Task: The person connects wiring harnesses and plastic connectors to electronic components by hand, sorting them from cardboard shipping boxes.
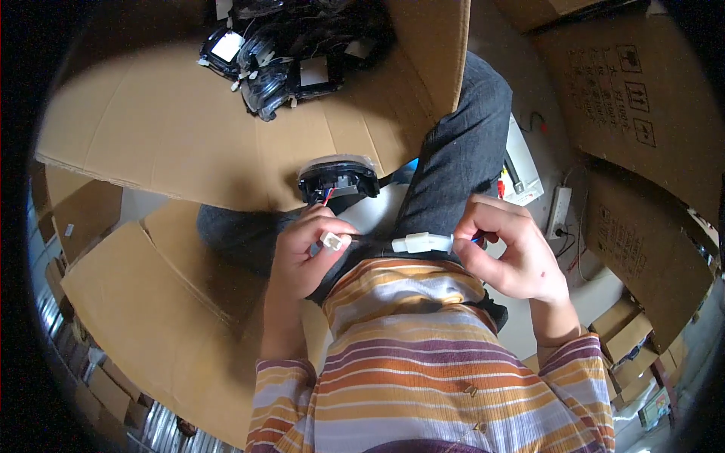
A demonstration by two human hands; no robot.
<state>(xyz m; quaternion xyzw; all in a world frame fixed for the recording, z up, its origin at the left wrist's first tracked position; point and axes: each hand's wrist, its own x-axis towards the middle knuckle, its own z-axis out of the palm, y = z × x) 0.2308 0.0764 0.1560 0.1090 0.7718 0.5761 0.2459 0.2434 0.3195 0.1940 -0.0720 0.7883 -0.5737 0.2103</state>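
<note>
My left hand (302,260) pinches a small white wire connector (331,241) between thumb and fingers. Red and blue wires run from near that hand up to a black rounded unit (337,180) with a clear rim, at the cardboard edge just beyond it. Over my lap, my right hand (510,245) has thumb and fingertips closed at one end of a longer white connector (423,242). A bit of blue wire shows by those fingertips. The two connectors are apart, with a gap between them.
A large open cardboard box (174,143) holds a pile of black units (279,72) with wires and white labels. Another carton flap (151,317) spreads at left. Stacked cartons (627,98), a white power strip (559,210) and a white device (523,166) are at right.
</note>
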